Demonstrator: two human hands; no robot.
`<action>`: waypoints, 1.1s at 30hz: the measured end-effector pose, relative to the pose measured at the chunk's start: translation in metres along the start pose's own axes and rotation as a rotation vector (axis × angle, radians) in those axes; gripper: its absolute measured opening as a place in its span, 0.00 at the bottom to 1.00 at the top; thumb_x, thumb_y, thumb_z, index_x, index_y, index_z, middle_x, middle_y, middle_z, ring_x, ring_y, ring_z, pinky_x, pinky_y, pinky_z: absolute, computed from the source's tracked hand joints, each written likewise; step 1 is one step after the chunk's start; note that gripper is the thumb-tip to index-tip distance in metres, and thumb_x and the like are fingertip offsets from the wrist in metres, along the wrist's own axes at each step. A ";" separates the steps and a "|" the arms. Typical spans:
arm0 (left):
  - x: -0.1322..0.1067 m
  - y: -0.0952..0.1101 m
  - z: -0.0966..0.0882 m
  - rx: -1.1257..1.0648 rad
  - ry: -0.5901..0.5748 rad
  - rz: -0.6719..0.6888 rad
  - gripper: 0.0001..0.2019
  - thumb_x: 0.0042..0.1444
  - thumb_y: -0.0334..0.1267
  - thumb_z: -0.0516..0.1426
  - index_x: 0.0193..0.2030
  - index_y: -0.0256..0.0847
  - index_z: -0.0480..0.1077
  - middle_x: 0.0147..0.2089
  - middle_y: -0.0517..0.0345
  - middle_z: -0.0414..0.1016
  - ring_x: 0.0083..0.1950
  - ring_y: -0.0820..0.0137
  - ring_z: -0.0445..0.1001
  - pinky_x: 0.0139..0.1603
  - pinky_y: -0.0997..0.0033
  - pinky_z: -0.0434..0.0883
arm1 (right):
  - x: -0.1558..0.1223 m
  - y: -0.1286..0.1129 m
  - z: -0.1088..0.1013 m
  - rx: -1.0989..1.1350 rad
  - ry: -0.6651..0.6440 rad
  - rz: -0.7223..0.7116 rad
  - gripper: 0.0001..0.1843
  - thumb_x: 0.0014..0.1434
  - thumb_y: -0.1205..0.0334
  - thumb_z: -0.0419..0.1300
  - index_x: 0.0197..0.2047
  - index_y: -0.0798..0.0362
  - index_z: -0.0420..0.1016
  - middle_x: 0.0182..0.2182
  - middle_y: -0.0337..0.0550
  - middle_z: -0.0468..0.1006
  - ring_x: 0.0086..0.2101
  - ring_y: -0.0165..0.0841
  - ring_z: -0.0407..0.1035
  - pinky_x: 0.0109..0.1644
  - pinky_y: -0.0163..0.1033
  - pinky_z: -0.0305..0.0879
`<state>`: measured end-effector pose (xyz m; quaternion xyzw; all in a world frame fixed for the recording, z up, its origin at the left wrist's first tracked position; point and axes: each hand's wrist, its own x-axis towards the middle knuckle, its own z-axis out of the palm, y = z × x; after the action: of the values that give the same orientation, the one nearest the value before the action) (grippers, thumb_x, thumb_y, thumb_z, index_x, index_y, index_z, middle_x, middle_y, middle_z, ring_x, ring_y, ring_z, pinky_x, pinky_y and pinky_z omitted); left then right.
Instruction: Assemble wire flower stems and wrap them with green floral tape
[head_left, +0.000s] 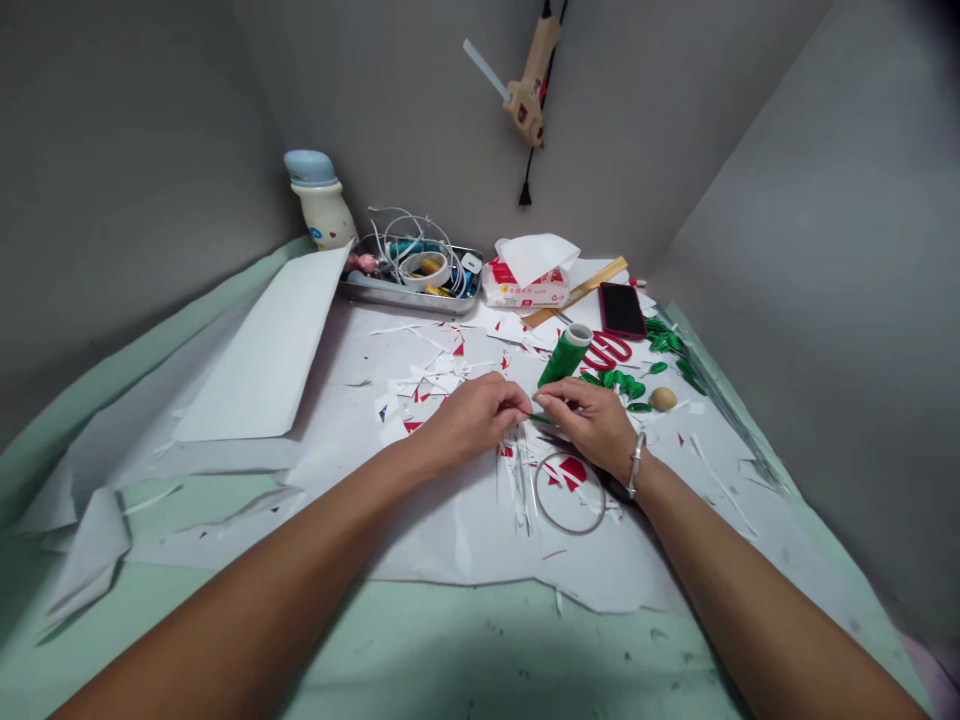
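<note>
My left hand [484,412] is closed in a pinch around the end of a slim green leaf-shaped piece [540,419]. Close beside it, my right hand [589,412] has thumb and finger pressed together above the piece; whatever lies in that pinch is too small to make out. A spool of green thread [564,358] stands just behind my right hand. Green oval leaf pieces [619,382] lie to its right, with a round tan ball [663,399] near them. Below the hands are a thin metal hoop [571,531], wire lengths [523,490] and dark-handled scissors [616,490], partly hidden by my right wrist.
White and red paper scraps [439,375] litter the sheet. Red-handled scissors [609,350], a phone [622,310], a tissue pack [525,285] and a metal tray [409,295] line the back. At left stand folded white card [262,345] and a bottle [322,205]. A glue gun [531,90] hangs above.
</note>
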<state>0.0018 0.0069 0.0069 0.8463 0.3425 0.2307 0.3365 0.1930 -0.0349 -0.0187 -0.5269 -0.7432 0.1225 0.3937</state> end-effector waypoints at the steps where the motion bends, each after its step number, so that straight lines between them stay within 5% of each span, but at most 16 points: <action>1: 0.000 0.000 0.000 -0.017 0.019 -0.012 0.08 0.53 0.33 0.53 0.35 0.43 0.73 0.38 0.55 0.72 0.38 0.68 0.70 0.41 0.68 0.65 | 0.000 0.001 0.001 -0.001 -0.018 -0.003 0.09 0.61 0.62 0.56 0.36 0.50 0.77 0.30 0.41 0.77 0.31 0.32 0.69 0.37 0.37 0.64; 7: 0.002 0.000 -0.001 -0.078 0.117 -0.058 0.07 0.55 0.33 0.51 0.35 0.41 0.71 0.36 0.57 0.75 0.36 0.69 0.70 0.39 0.68 0.65 | -0.003 -0.005 0.005 -0.156 -0.115 -0.148 0.09 0.61 0.63 0.55 0.36 0.51 0.77 0.27 0.41 0.75 0.30 0.32 0.66 0.36 0.37 0.62; 13: 0.000 -0.002 0.001 0.189 0.177 -0.021 0.07 0.54 0.31 0.52 0.34 0.40 0.71 0.36 0.54 0.75 0.38 0.66 0.70 0.40 0.65 0.64 | -0.006 -0.016 0.001 -0.283 -0.128 -0.276 0.09 0.61 0.63 0.54 0.37 0.51 0.77 0.27 0.42 0.75 0.31 0.33 0.65 0.36 0.38 0.60; 20: -0.002 -0.002 0.003 0.127 0.003 0.080 0.09 0.52 0.29 0.52 0.35 0.41 0.73 0.35 0.56 0.74 0.36 0.68 0.70 0.39 0.68 0.64 | -0.001 -0.007 -0.001 -0.122 0.040 -0.124 0.09 0.62 0.63 0.54 0.36 0.50 0.76 0.28 0.42 0.75 0.31 0.33 0.66 0.37 0.39 0.62; 26: 0.000 0.002 -0.002 -0.134 0.100 -0.026 0.06 0.55 0.34 0.52 0.36 0.40 0.71 0.35 0.58 0.75 0.35 0.70 0.71 0.38 0.70 0.66 | -0.001 -0.002 0.003 -0.080 -0.032 -0.102 0.09 0.61 0.63 0.55 0.37 0.50 0.77 0.29 0.41 0.77 0.32 0.33 0.68 0.38 0.38 0.63; 33: 0.000 -0.002 0.002 0.210 0.181 0.007 0.07 0.54 0.30 0.52 0.34 0.40 0.72 0.36 0.55 0.75 0.37 0.66 0.70 0.45 0.63 0.64 | -0.005 -0.017 0.001 -0.230 -0.089 -0.263 0.09 0.61 0.62 0.54 0.36 0.50 0.77 0.26 0.42 0.74 0.29 0.33 0.64 0.36 0.38 0.61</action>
<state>0.0021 0.0069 0.0041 0.8539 0.3906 0.2702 0.2129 0.1812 -0.0463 -0.0118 -0.4609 -0.8314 0.0075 0.3102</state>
